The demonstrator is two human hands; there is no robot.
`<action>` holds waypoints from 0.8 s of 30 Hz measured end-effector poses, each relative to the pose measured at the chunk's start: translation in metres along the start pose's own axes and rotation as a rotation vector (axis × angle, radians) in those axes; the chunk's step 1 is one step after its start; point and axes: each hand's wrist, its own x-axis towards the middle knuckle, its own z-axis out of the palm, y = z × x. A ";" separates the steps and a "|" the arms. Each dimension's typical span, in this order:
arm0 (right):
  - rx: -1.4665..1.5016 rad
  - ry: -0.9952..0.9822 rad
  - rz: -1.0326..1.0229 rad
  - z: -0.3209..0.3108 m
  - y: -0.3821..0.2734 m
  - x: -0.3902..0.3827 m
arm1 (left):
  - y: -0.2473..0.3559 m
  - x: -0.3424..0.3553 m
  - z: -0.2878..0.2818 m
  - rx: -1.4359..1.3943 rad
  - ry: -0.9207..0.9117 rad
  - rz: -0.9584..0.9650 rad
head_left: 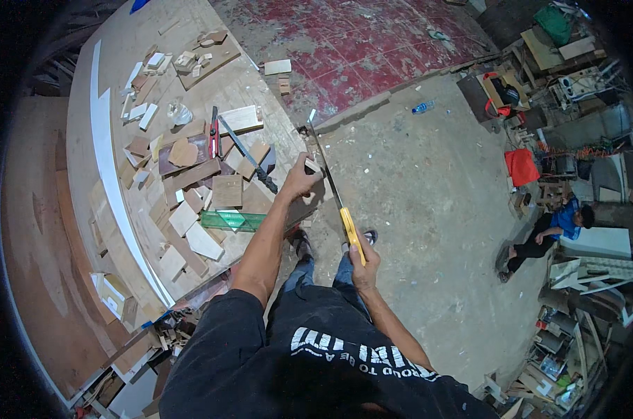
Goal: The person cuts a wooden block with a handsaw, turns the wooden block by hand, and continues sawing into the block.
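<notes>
Gripping the handle of a yellow-handled saw [350, 227] in my right hand [364, 267], I have its thin blade [332, 178] pointing far, just off the right edge of the worktop [263, 91], where my left hand [300, 183] pinches a small block [312, 166]; whether blade and block touch, I cannot tell. The saw looks light, its blade probably springy sideways, so the handle is the safe hold. The block seems light and hard, best pinched clear of the blade.
</notes>
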 end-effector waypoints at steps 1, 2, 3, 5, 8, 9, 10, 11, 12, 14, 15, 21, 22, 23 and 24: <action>0.073 0.022 0.093 0.001 -0.002 -0.002 | -0.001 0.000 -0.001 0.018 -0.010 -0.023; 0.074 0.023 0.095 0.002 -0.002 -0.002 | -0.002 0.001 -0.001 0.020 -0.011 -0.024; 0.061 0.032 0.082 0.005 -0.003 -0.001 | -0.004 0.002 0.000 0.022 -0.003 -0.011; 0.049 0.049 0.067 0.006 0.003 0.004 | -0.006 0.006 0.003 0.028 -0.002 0.009; -0.014 0.073 -0.021 0.013 0.014 0.014 | -0.009 0.009 0.004 0.031 0.016 0.062; -0.033 0.082 -0.028 0.015 0.016 0.016 | -0.010 0.011 0.004 0.030 0.023 0.074; -0.057 0.092 -0.032 0.015 0.017 0.016 | -0.006 0.010 0.006 0.027 0.027 0.086; -0.057 0.097 -0.030 0.015 0.019 0.016 | -0.001 0.009 0.008 0.028 0.021 0.086; -0.050 0.097 -0.043 0.015 0.020 0.015 | 0.004 0.008 0.011 -0.006 0.010 -0.006; -0.033 0.084 -0.056 0.017 0.011 0.014 | 0.005 0.002 0.008 -0.036 0.012 -0.105; -0.028 0.058 -0.010 0.016 0.006 0.012 | 0.002 0.000 0.008 -0.024 0.035 -0.065; -0.021 0.019 0.013 0.012 0.004 0.013 | -0.008 0.003 0.011 -0.017 0.098 0.017; -0.035 0.021 -0.032 0.010 0.007 0.012 | -0.003 0.001 0.012 -0.006 0.105 0.069; -0.035 0.024 -0.029 0.006 0.008 0.008 | 0.002 -0.001 0.014 -0.005 0.101 0.068; -0.032 0.036 -0.035 0.001 0.008 -0.001 | 0.007 -0.004 0.016 -0.022 0.087 -0.019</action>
